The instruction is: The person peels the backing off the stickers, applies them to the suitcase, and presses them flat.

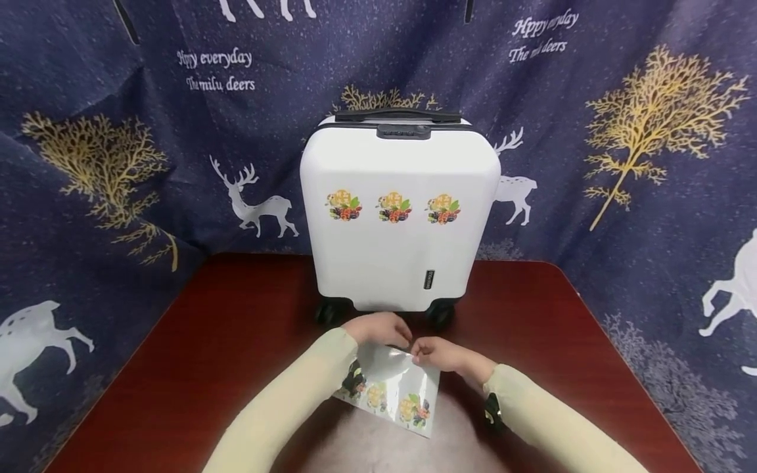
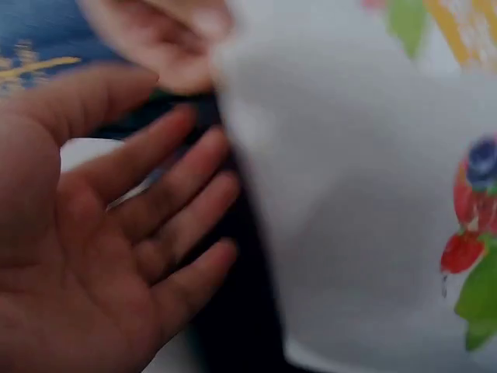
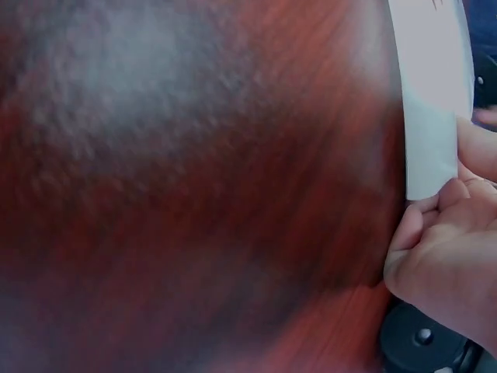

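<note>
A glossy white sticker sheet (image 1: 387, 371) printed with fruit clusters is raised at a slant over the table. My right hand (image 1: 440, 353) pinches its far right corner; in the right wrist view that hand (image 3: 454, 249) has curled fingers at the end of the sheet (image 3: 429, 132). Beside the far edge is my left hand (image 1: 384, 328). Its fingers look loosely bent with nothing between them in the left wrist view, where the hand (image 2: 109, 225) lies just off the edge of the sheet (image 2: 334, 186). Bright glare covers part of the sheet's middle.
A white suitcase (image 1: 396, 246) stands upright behind my hands, with three fruit stickers (image 1: 393, 207) in a row across its front. The dark red table (image 1: 236, 341) shows wood grain. Behind hangs a navy cloth (image 1: 378, 52) with deer and trees.
</note>
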Motion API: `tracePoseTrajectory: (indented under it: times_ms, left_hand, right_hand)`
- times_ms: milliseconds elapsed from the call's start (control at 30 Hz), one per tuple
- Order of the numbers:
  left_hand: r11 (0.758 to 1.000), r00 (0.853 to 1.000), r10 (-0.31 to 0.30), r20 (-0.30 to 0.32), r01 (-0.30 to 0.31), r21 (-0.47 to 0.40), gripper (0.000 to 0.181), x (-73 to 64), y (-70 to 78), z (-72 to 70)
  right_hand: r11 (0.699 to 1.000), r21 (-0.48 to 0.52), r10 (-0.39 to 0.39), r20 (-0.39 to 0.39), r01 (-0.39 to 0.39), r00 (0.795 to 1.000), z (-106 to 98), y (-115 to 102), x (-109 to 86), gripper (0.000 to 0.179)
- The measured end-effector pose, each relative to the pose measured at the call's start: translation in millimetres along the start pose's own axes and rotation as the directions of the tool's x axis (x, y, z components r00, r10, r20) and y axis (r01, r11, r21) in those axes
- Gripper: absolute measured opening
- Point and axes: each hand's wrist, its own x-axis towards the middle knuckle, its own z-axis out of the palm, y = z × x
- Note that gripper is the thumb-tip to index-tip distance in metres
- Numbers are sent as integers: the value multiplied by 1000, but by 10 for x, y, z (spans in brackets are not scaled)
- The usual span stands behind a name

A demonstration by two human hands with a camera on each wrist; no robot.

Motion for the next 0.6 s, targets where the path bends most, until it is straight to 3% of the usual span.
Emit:
tracePoseTrajectory:
  times_ms: [133,233,333,400,533,600]
  left_hand:
    - [998,984,37,-174,-46,-52,35,-329,104,-186]
    - [988,972,24,-235,-59,-140,36,-577,59,-233]
    - [962,962,-21,-273,-55,-268,35,-772,-63,-181]
    - [926,955,-78,-286,-37,-376,35,-865,-170,-107]
    - [818,940,-202,-275,8,-575,35,-987,-364,94]
    - [771,942,-226,-248,17,-637,35,-1018,-449,196]
  right_hand:
    - [999,33,21,-52,-20,998,37,-3,-43,11]
    - [998,25,58,-112,-55,992,59,-45,-102,9]
    - [994,40,106,-166,-101,980,42,-85,-178,8]
    - [990,61,135,-189,-125,973,24,-103,-224,7]
    - [984,103,162,-203,-144,966,2,-105,-302,9]
    - [981,127,169,-211,-145,963,2,-96,-343,10]
